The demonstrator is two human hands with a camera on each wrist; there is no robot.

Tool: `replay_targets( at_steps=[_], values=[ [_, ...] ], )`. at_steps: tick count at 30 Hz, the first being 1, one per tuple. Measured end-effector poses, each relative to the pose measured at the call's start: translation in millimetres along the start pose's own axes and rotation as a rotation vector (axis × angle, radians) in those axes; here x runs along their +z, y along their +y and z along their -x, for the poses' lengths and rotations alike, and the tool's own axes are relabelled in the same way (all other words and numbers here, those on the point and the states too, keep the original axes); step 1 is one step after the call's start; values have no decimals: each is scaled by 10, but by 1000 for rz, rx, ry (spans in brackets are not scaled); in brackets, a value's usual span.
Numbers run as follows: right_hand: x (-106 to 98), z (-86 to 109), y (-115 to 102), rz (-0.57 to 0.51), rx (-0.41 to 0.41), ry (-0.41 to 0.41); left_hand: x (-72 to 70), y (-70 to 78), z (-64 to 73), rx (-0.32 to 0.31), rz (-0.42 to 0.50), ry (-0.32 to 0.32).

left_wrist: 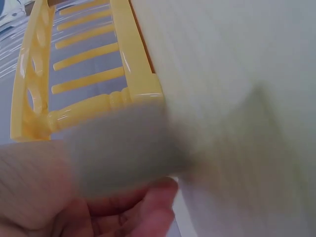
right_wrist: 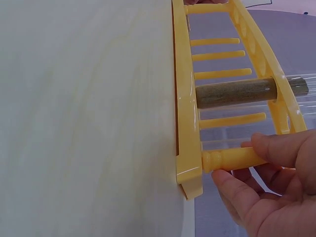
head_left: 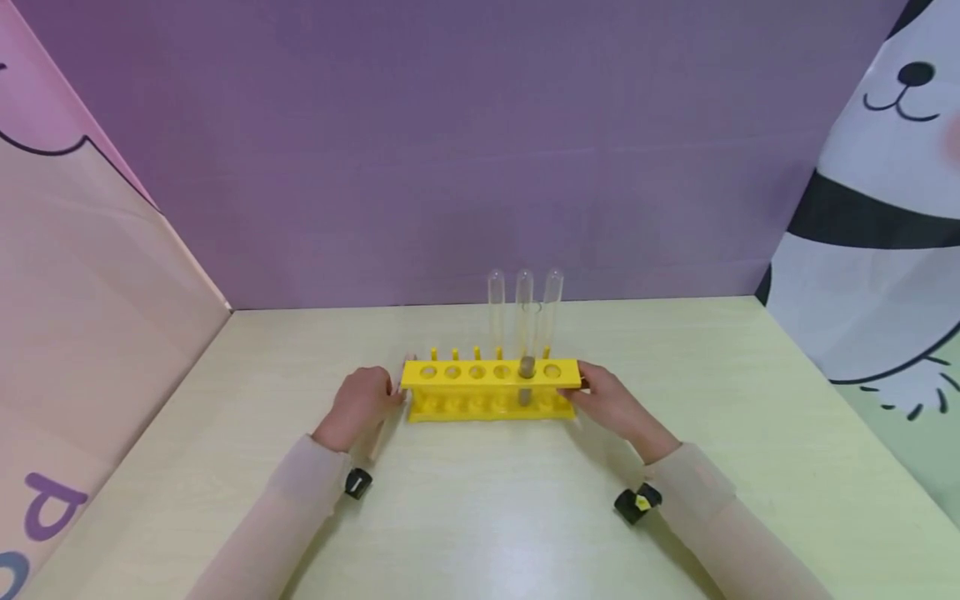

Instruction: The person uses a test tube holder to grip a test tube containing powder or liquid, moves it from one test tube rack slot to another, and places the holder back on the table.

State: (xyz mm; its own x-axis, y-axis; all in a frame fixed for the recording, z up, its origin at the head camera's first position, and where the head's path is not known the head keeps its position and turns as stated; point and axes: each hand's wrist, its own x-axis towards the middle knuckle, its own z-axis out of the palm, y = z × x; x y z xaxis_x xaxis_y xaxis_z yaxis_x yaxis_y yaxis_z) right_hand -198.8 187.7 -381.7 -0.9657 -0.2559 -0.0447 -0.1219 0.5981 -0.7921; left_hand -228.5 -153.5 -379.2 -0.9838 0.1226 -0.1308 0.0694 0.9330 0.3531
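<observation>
A yellow test tube rack stands at the middle of the table. Three clear test tubes rest upside down on its back pegs. A test tube brush with grey-brown bristles stands in one of its right-hand holes. My right hand grips the rack's right end post between thumb and fingers. At the left end, my left hand has its fingers curled around a slim tan wooden stick. That stick's near end is a blur in the left wrist view, and the hand covers its middle.
The pale wooden table meets a purple backdrop just behind the rack. Printed cloth panels stand at both sides, with a cartoon panda on the right one. A small black device sits at each wrist.
</observation>
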Motion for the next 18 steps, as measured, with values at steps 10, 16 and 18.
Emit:
replay_targets(
  at_steps=[10,16,18],
  values=[
    [-3,0,0,-5,-24,-1,-10,33,21,-26,-31,-59],
    [-1,-5,0,-7,-27,1,-13,40,29,-33,-36,-66],
    [-10,-9,4,-10,-29,-2,-14,39,35,-31,-34,-61]
  ],
)
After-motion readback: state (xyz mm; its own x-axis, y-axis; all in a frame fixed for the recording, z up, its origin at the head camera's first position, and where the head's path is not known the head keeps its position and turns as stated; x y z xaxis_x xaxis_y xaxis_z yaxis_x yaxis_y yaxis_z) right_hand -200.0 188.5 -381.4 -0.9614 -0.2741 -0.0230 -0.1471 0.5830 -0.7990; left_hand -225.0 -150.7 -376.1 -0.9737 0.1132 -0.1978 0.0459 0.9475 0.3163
